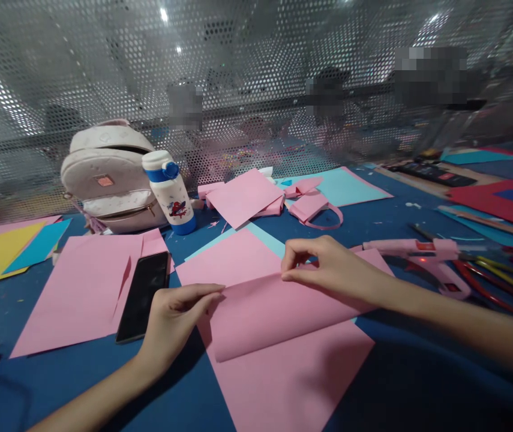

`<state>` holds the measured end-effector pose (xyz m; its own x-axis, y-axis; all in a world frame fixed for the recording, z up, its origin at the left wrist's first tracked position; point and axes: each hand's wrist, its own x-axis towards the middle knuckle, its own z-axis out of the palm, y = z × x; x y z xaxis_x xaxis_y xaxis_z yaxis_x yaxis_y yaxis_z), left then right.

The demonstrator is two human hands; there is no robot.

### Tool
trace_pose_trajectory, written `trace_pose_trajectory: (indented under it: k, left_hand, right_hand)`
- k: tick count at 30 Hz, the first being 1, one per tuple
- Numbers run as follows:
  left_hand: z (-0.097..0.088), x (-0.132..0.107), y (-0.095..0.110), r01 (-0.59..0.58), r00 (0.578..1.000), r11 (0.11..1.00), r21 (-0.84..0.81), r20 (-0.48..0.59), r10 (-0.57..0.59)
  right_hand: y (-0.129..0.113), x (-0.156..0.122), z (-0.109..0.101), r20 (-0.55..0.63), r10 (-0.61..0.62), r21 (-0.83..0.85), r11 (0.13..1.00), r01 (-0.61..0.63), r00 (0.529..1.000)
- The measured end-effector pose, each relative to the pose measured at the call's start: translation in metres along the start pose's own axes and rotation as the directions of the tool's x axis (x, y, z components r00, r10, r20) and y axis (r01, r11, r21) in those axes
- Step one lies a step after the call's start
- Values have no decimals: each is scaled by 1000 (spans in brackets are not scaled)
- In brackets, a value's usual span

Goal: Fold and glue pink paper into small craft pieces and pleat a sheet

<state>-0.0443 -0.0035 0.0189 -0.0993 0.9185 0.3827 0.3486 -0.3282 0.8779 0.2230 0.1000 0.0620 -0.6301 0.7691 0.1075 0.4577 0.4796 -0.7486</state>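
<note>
A curved sheet of pink paper point(265, 321), bent over along its length, lies across more pink paper point(292, 372) in front of me. My left hand point(179, 315) pinches the sheet's left end between thumb and forefinger. Farther right along the same top edge, my right hand point(317, 264) grips it in a pinch too. Under the stack, a corner of light blue paper point(260, 237) sticks out. A black phone point(143, 297) rests just left of my left hand. Close to my right wrist is a pink glue gun point(425, 258) with a small red light.
A white backpack point(107, 180) and a water bottle point(173, 195) stand at the back left. Folded pink pieces point(312, 207) and a flat pink sheet point(245, 195) lie behind the stack. Scissors point(503, 270) and coloured sheets point(499, 201) are at right. A perforated metal screen point(238, 72) closes off the back.
</note>
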Motion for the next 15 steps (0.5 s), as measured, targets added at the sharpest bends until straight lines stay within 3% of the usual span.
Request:
trace_pose_trajectory:
  k: [15]
  left_hand:
    - [-1, -1, -3, 73, 997, 997, 19, 3, -73]
  right_hand:
    - [-2, 1, 1, 31, 2, 38, 999, -3, 1000]
